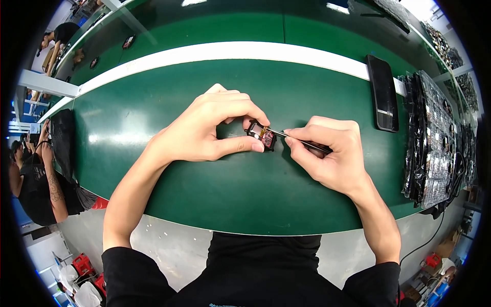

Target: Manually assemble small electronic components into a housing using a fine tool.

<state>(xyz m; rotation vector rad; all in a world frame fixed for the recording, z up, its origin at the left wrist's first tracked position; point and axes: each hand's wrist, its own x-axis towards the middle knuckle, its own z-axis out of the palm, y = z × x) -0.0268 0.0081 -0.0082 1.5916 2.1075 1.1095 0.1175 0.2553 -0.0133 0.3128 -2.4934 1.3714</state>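
Between the thumb and index finger of my left hand [217,120] is a small black watch-like case [268,142], its inside showing a red circuit board and a yellowish flex strip. My right hand [332,148] pinches a slim tool with a dark handle and thin metal shaft, perhaps tweezers or a screwdriver [307,143]. Its tip meets the upper edge of the case, by the flex strip. Both hands are just above the green tabletop [215,194], near the middle.
A black smartphone [382,94] lies at the right, across the white rail [230,50]. Beside it stand stacked clear plastic trays [434,138] with black wrapping. A black bag [62,140] sits at the left edge, near a co-worker's arm [53,179]. Small dark parts [129,42] lie beyond the rail.
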